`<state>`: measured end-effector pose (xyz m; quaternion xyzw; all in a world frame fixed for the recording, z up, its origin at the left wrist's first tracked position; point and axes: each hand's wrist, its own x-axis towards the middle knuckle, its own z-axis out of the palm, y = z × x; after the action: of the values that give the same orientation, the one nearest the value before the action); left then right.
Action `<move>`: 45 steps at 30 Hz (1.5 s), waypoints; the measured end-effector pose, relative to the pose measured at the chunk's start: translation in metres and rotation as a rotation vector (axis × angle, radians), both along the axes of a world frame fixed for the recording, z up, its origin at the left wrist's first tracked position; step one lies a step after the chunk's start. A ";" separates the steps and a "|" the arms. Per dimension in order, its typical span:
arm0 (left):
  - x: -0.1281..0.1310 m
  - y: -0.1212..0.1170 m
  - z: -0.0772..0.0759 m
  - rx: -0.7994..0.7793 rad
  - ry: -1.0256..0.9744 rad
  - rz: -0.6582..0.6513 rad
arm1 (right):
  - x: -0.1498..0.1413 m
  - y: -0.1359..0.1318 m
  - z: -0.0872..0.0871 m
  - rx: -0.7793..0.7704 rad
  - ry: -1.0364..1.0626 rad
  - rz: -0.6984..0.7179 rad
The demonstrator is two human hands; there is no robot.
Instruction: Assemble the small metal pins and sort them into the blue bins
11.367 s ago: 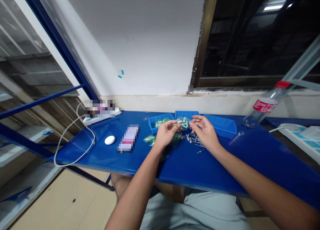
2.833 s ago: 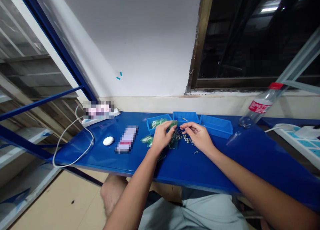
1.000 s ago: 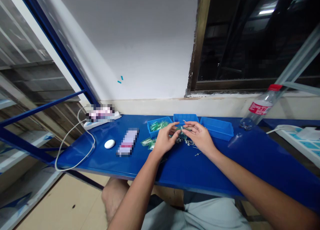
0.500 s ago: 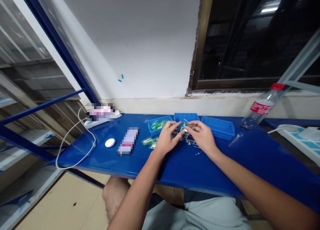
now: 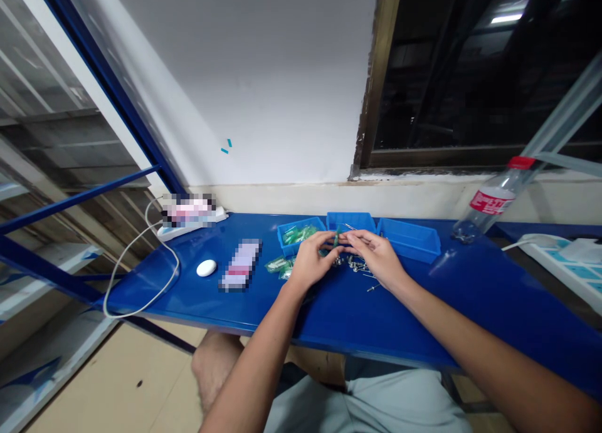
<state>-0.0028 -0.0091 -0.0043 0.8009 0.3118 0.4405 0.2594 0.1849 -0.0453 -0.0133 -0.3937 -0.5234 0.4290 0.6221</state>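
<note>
Blue plastic bin holds small green packets.

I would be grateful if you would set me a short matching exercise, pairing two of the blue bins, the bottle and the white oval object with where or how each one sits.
Things:
1. Left blue bin
2. Right blue bin
3. Plastic bottle with a red label
4. White oval object

Places or states:
A. Tilted, neck raised towards the window
B. Lying on the blue table, left of a blurred rectangle
C. Holding green packets
D. At the right end of the row of bins

Pairs: 1-C, 2-D, 3-A, 4-B.
</note>
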 end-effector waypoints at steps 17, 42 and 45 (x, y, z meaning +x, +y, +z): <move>0.002 0.004 -0.004 -0.142 -0.146 0.026 | 0.003 0.008 -0.012 -0.052 -0.071 -0.068; 0.004 0.006 -0.007 -0.323 -0.240 -0.101 | 0.004 0.003 -0.005 -0.019 -0.100 -0.071; 0.003 0.004 -0.005 -0.205 -0.204 0.007 | 0.005 0.004 -0.005 -0.020 -0.094 -0.147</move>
<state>0.0004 -0.0050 -0.0090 0.7202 0.3298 0.4864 0.3686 0.1901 -0.0408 -0.0180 -0.4571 -0.5175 0.3684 0.6226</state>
